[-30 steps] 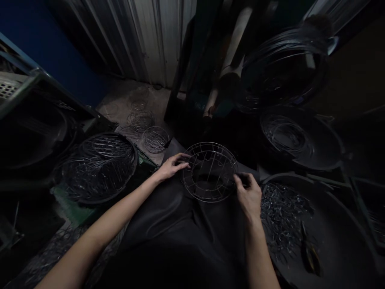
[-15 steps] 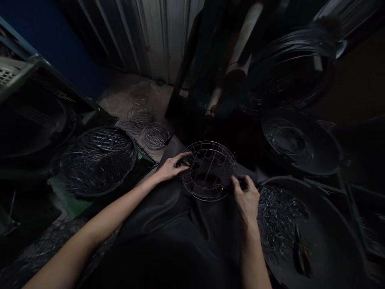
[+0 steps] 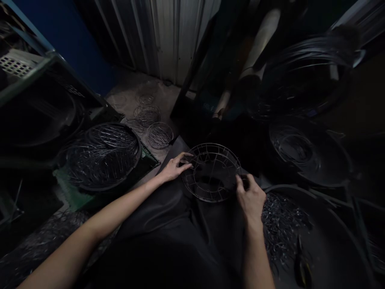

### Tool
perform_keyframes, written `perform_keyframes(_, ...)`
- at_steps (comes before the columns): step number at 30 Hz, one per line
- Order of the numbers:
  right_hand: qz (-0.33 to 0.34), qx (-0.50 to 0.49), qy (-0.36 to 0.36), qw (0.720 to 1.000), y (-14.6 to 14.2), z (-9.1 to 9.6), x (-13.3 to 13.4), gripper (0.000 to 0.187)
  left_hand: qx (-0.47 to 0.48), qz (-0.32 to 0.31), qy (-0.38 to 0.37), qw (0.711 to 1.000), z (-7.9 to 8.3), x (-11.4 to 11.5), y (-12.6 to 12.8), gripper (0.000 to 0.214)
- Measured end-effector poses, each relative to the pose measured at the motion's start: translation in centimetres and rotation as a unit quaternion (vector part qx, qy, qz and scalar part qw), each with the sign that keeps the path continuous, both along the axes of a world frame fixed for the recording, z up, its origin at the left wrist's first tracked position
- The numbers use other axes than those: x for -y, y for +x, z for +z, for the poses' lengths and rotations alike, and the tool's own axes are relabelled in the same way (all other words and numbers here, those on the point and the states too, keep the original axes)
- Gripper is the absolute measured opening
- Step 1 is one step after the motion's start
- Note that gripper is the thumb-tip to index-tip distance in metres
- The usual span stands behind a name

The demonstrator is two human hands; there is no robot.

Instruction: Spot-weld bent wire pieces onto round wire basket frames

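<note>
A round wire frame [image 3: 217,198], made of thin metal rings joined by short wires, rests tilted over the dark cloth on my lap. My left hand [image 3: 176,166] pinches its left rim between thumb and fingers. At the right rim, my right hand [image 3: 250,194] has its thumb and curled fingers closed on the frame's edge. Just right of that hand, a large dark basin [image 3: 331,241] contains many small bent metal pieces [image 3: 282,224]. Pliers with dark and yellow handles [image 3: 302,267] lie in the same basin.
At the left, a round tub of wire pieces [image 3: 104,156] sits on a green crate [image 3: 67,192]. Wire rings [image 3: 160,135] lie on the floor ahead. A basin with coiled wire [image 3: 293,148] is at the right, below a large wire coil [image 3: 315,52].
The view has shifted, so most things appear farther right or left-side items slightly right. The wire frame has turned a little between my hands, and both hands stay at its rim.
</note>
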State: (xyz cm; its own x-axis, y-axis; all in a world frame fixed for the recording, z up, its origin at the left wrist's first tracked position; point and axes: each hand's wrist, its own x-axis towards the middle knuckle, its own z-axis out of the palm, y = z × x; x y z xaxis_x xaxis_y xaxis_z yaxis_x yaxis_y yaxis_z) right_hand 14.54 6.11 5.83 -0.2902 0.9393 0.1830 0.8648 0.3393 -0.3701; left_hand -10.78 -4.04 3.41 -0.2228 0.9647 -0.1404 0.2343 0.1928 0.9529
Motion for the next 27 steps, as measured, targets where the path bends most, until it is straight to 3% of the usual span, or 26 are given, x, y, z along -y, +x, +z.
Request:
perform_keyframes(3,-0.019,0.018,0.017,1.0,-0.4,0.0,0.1,0.047,0.001,-0.002,0.0,1.0,0.1,0.0,-0.2,0.036)
perform_keyframes(7,-0.046,0.026,0.014,0.998,-0.8,-0.2,-0.2,0.048,-0.012,-0.039,-0.009,0.999,0.0,0.0,-0.8,0.06)
perform_keyframes(10,-0.065,-0.014,-0.033,0.997,-0.6,-0.5,-0.8,0.049,-0.024,-0.075,0.027,0.997,-0.7,0.0,-1.0,0.062)
perform_keyframes(14,-0.082,-0.087,-0.123,0.985,0.0,-0.7,-1.5,0.048,-0.063,-0.075,0.076,0.992,-2.0,0.1,-0.8,0.057)
perform_keyframes(19,-0.054,-0.148,-0.184,0.97,0.4,-0.7,-1.7,0.042,-0.11,-0.08,0.095,0.986,-2.6,0.5,-0.5,0.052)
perform_keyframes(22,-0.045,-0.172,-0.202,0.963,0.3,-0.7,-1.7,0.041,-0.123,-0.074,0.083,0.986,-1.7,0.6,-1.1,0.05)
perform_keyframes(24,-0.043,-0.183,-0.212,0.959,0.1,-0.5,-1.7,0.04,-0.121,-0.038,0.066,0.99,-0.5,-0.1,-1.9,0.047)
perform_keyframes(27,-0.028,-0.199,-0.218,0.955,-0.1,-0.2,-1.7,0.038,-0.1,-0.018,0.061,0.993,1.7,-3.2,-2.7,0.051)
